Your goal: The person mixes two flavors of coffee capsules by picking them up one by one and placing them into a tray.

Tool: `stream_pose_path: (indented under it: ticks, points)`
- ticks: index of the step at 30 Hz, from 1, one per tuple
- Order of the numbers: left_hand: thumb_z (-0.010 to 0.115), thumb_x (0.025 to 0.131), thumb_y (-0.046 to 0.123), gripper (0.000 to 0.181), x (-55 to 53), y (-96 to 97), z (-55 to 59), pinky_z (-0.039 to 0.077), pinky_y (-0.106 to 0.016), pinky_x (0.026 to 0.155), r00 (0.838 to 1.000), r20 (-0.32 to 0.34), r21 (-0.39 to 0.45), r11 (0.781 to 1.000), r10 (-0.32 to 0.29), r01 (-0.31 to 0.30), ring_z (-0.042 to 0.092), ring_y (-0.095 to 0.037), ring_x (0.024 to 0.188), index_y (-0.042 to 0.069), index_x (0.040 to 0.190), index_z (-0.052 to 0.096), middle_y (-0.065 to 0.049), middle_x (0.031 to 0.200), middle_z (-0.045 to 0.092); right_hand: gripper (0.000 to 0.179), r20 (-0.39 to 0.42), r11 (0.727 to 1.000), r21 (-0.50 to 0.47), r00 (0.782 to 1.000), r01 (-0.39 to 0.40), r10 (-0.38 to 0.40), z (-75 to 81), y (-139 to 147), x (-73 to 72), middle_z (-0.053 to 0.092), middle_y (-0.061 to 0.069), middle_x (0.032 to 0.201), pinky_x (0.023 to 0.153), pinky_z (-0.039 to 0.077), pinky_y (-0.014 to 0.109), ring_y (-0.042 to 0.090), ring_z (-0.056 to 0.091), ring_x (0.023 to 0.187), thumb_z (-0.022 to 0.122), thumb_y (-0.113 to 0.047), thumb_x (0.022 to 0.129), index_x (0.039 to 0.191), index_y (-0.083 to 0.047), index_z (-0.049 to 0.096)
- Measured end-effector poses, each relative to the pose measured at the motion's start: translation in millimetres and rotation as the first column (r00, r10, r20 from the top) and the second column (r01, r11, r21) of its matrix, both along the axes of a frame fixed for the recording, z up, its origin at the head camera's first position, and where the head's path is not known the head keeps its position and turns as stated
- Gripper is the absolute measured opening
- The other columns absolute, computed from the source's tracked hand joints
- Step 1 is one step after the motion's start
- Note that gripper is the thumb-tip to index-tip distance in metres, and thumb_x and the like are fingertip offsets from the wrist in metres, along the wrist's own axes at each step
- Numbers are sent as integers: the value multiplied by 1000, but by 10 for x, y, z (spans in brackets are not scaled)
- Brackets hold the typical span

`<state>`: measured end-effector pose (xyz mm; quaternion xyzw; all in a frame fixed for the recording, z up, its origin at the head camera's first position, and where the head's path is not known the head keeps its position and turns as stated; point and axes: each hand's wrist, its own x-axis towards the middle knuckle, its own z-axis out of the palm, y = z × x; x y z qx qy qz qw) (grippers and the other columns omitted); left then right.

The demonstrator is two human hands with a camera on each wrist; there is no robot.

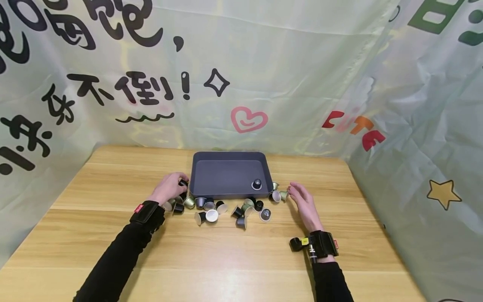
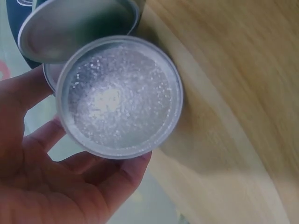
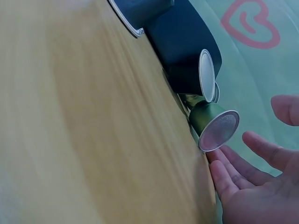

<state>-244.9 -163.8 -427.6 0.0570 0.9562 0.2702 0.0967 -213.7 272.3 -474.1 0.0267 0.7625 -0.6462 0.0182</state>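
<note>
At the tray's left front corner, my left hand (image 1: pixel 170 187) pinches a black coffee capsule (image 1: pixel 183 183) between thumb and fingers. In the left wrist view a capsule's round foil lid (image 2: pixel 121 98) fills the middle and hides part of the fingers. My right hand (image 1: pixel 305 205) is beside the tray's right side, fingers relaxed and apart, fingertips right at a green coffee capsule (image 3: pixel 215 126). That capsule lies on its side, lid toward the hand. A white-lidded dark capsule (image 1: pixel 275 196) lies just left of it.
A dark grey tray (image 1: pixel 226 172) stands at the back of the wooden table (image 1: pixel 226 268), with one dark capsule (image 1: pixel 256 184) inside near its right front. Several loose capsules lie along its front edge, among them a white-lidded one (image 1: pixel 212 216). A printed cloth (image 1: pixel 294 84) hangs behind.
</note>
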Motion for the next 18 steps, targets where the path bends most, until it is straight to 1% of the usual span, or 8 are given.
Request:
stream_pose_path:
  ticks: [2,5,7,10,12,15,18]
  points:
    - [62,95,12,36,-11,-3,-4,52,-53,92,1000,-7,0,1000,12,-12,62,-40,108,0,130,60,-31,131,61,60,2,1000,-1,1000,4,-4,-16,6,-3,39,25,155,125,29,44,33,41,143,47,-35,107,152,2,33]
    - [60,96,12,34,-28,-12,-11,50,-57,99,999,-29,1,1000,27,-27,59,-44,117,-2,127,60,-31,130,61,60,1,1000,3,1000,7,-7,-37,10,-5,40,25,155,125,30,44,33,42,142,47,-35,107,152,2,33]
    - [59,97,13,34,-38,-23,-16,49,-57,100,999,-39,6,999,38,-38,59,-44,118,-3,126,60,-31,129,62,59,2,1000,10,1000,14,-14,-47,10,-3,42,24,155,125,30,44,31,43,142,47,-35,107,152,1,34]
    - [59,96,13,33,-42,-48,-18,50,-55,98,997,-61,17,999,50,-49,60,-43,114,-5,123,60,-31,126,63,58,-2,999,28,1000,20,-20,-60,4,3,43,23,154,125,30,45,32,43,141,47,-35,107,152,0,35]
    - [58,96,12,33,-35,-62,-9,51,-55,97,995,-83,40,997,62,-58,61,-43,113,-6,123,59,-31,125,63,57,-9,999,34,1000,26,-26,-63,-6,9,44,23,154,125,30,44,32,43,140,47,-34,107,151,0,36]
    - [57,96,10,33,-18,-71,21,51,-56,97,985,-147,83,994,86,-75,60,-44,113,-7,124,59,-32,124,63,54,-22,998,47,999,37,-36,-66,-16,18,46,23,152,124,32,43,28,46,137,47,-32,107,150,0,38]
    - [54,97,11,34,4,-40,79,50,-57,98,969,-224,113,990,108,-85,58,-45,114,-6,126,58,-32,124,62,53,-37,997,60,998,51,-48,-62,-21,35,48,23,151,122,34,41,19,51,130,47,-32,107,149,1,41]
